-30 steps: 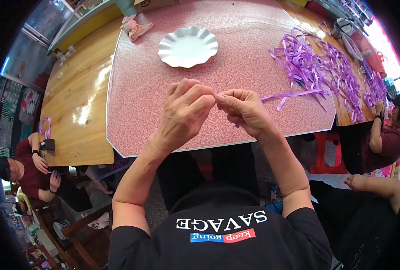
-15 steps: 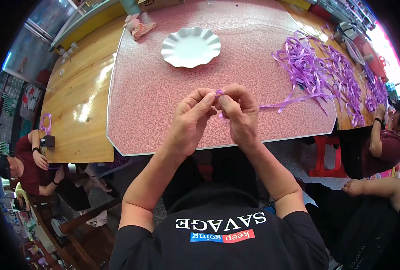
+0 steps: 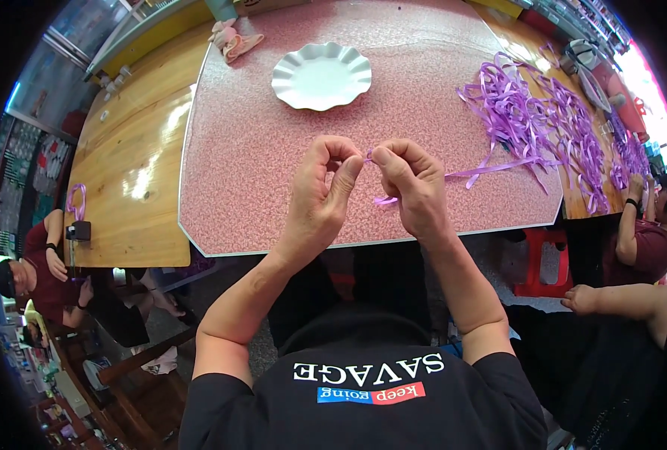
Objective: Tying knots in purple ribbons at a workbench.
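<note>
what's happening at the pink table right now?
A person's left hand and right hand pinch a purple ribbon strip between them, just above the pink table. The strip trails right toward a loose ribbon pile. A white scalloped plate sits empty beyond the hands. Other people sit around the edges.

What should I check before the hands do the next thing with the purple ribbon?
1. Left hand pinches the ribbon: ok.
2. Right hand pinches the purple ribbon: ok.
3. Ribbon's long end runs free toward the ribbon pile, not snagged: cannot tell.
4. White plate has room: ok, nothing lies on it.
5. Fold between the fingertips is neat: cannot tell, fingers hide it.
</note>
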The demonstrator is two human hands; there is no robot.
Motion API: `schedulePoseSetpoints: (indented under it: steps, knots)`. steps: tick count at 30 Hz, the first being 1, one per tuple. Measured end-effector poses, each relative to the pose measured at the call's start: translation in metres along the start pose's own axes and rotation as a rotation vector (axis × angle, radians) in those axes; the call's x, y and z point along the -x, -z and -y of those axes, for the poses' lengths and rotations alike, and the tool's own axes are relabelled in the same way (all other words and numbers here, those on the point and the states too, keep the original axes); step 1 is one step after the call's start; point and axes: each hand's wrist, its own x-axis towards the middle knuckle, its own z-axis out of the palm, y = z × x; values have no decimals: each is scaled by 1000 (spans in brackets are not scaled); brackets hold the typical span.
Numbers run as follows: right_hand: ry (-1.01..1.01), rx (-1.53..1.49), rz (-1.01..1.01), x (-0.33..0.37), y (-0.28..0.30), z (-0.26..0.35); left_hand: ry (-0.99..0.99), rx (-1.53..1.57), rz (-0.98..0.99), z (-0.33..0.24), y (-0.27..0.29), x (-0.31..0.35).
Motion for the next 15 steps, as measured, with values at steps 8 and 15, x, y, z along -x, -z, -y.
schedulePoseSetpoints:
  steps: [8,15]
  knots:
    - [-106,-103,-15,-3,8,-4,80,319,-20,-13,-9,10]
    - [-250,-371,87,-8,26,-12,212,696,-47,-18,2,12]
